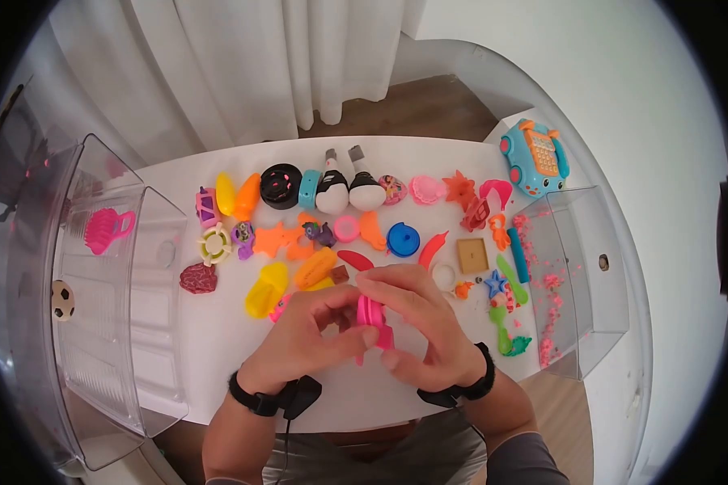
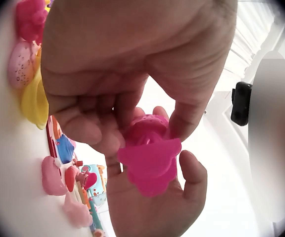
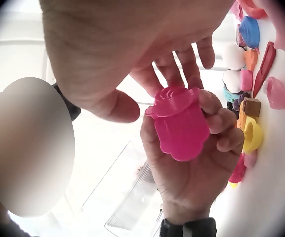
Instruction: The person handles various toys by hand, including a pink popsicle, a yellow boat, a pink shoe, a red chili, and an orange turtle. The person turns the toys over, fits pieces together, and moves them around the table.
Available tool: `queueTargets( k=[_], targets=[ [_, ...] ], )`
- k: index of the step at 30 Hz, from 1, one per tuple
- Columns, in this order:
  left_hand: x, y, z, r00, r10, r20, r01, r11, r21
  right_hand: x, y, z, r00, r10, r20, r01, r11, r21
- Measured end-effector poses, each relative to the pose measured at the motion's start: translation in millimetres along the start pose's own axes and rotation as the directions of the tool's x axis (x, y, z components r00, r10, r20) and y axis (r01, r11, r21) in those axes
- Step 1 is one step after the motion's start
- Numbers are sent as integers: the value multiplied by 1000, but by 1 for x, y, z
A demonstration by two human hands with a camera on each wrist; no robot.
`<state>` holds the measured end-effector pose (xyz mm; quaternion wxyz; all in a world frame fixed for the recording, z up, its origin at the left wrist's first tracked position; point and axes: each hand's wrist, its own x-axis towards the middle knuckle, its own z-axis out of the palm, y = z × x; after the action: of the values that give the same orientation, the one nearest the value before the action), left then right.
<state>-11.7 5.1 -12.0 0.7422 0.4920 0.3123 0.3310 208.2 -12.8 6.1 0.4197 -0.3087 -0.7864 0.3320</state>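
Observation:
A bright pink toy piece (image 1: 370,314) with a scalloped edge (image 2: 151,165) is held above the front of the white table. My left hand (image 1: 311,330) pinches it between thumb and fingers, seen also in the right wrist view, where the piece (image 3: 181,126) lies against the left hand's fingers (image 3: 219,118). My right hand (image 1: 425,327) is at its other side, with fingertips at the far edge and the thumb apart from it. In the right wrist view the right thumb (image 3: 120,106) stands clear of the piece.
Colourful toys, including a blue lid (image 1: 403,239) and yellow pieces (image 1: 265,293), cover the table's middle and back. Clear bins stand left (image 1: 137,323) and right (image 1: 578,283). A toy phone (image 1: 535,158) sits at the back right.

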Motion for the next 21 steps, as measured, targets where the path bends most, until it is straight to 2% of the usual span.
queueTargets(
  k=[2, 3, 5, 10, 12, 15, 17, 21],
  targets=[
    [1, -1, -2, 999, -29, -14, 29, 999, -31, 3, -9, 7, 994, 111, -17, -111, 994, -17],
    [1, -1, -3, 998, -58, -25, 57, 997, -61, 2, -8, 9, 994, 113, -14, -113, 994, -13],
    [2, 1, -4, 997, -74, -28, 73, 996, -42, 1, -4, 12, 994, 106, -27, -109, 981, -157],
    [2, 4, 2, 990, -124, -67, 124, 992, -5, 2, -1, 12, 998, 58, -27, -64, 941, -331],
    [-1, 16, 10, 985, -39, -170, 83, 962, 260, 3, -4, 11, 998, 55, -26, -60, 927, -371],
    [-2, 9, 11, 982, 34, -188, 24, 955, 297, 1, -8, 11, 999, 10, -30, -23, 883, -468],
    [-2, 8, 12, 981, 26, -191, 31, 957, 289, 0, -8, 12, 999, -34, -32, 12, 850, -526],
    [-1, 8, 12, 981, 29, -191, 34, 947, 319, -1, -8, 12, 999, -28, -39, 3, 841, -541]
  ],
)
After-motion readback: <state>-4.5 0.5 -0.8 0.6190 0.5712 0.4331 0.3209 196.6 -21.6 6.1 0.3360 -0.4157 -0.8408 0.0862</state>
